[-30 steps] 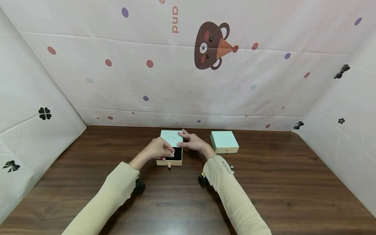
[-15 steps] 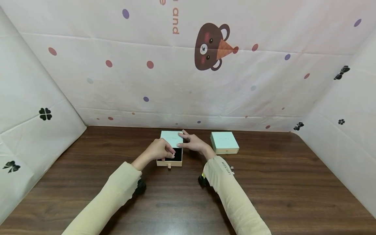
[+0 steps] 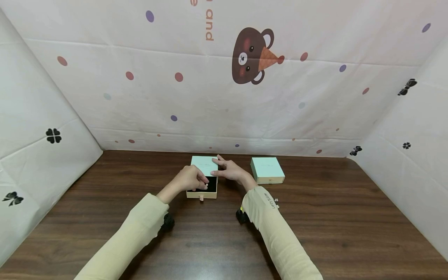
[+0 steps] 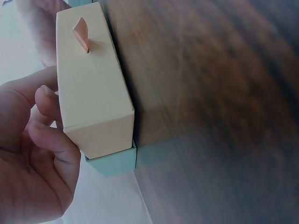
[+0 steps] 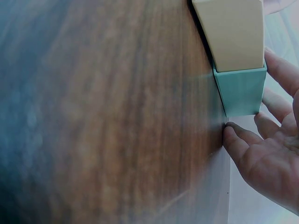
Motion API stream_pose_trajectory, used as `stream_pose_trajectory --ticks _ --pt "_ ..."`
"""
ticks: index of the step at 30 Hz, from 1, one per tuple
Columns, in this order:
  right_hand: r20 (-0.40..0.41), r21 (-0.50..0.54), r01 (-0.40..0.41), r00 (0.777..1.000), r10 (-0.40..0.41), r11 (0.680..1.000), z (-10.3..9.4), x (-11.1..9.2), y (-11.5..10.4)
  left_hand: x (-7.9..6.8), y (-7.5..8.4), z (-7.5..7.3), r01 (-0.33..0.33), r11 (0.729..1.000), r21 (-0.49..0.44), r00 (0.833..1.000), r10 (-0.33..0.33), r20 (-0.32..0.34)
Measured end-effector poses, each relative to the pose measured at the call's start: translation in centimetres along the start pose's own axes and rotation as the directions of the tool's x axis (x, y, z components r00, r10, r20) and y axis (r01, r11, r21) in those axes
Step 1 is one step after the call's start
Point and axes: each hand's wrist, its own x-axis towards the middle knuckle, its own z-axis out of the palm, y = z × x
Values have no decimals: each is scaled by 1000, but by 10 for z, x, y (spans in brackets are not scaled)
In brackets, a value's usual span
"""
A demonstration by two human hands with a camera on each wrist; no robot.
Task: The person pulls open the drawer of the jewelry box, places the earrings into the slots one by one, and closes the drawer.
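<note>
A jewellery box stands at the back of the table. Its mint-green sleeve (image 3: 203, 164) lies behind its cream drawer (image 3: 202, 195), which is pulled out toward me and lined in black. Over the lining my left hand (image 3: 189, 178) pinches a tiny white bead-like piece (image 3: 207, 184), too small to tell its kind. The left wrist view shows the drawer front with a pinkish ribbon tab (image 4: 81, 35) and curled fingers (image 4: 58, 144) at the drawer's edge. My right hand (image 3: 230, 171) rests on the sleeve's right side, fingers spread; in the right wrist view several fingers (image 5: 280, 70) lie beside the sleeve.
A second mint-green box (image 3: 268, 170), its drawer pushed in, stands to the right of my right hand on the dark wooden table (image 3: 315, 225). A white printed cloth (image 3: 140, 97) hangs behind and along both sides.
Between the earlier frames and now, my left hand has shifted only slightly over the drawer. My right hand and both boxes keep their places.
</note>
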Motion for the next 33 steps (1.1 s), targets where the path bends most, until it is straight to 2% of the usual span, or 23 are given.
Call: stream_pose_trajectory --ticks 8,11,20,33 --pt "13 19 -1 1000 0 1000 -1 -3 -4 1 2 2 11 999 30 1000 -11 -7" --pt "4 17 -2 1000 2 1000 0 0 1 -1 2 1 7 999 33 1000 -7 -17" --pt "13 7 1 1000 -1 1000 -1 0 0 -17 -1 -9 -72 997 7 995 73 -61" --pt "29 5 14 999 -14 1000 -2 0 1 -38 -12 -25 -33 997 -71 993 25 -111"
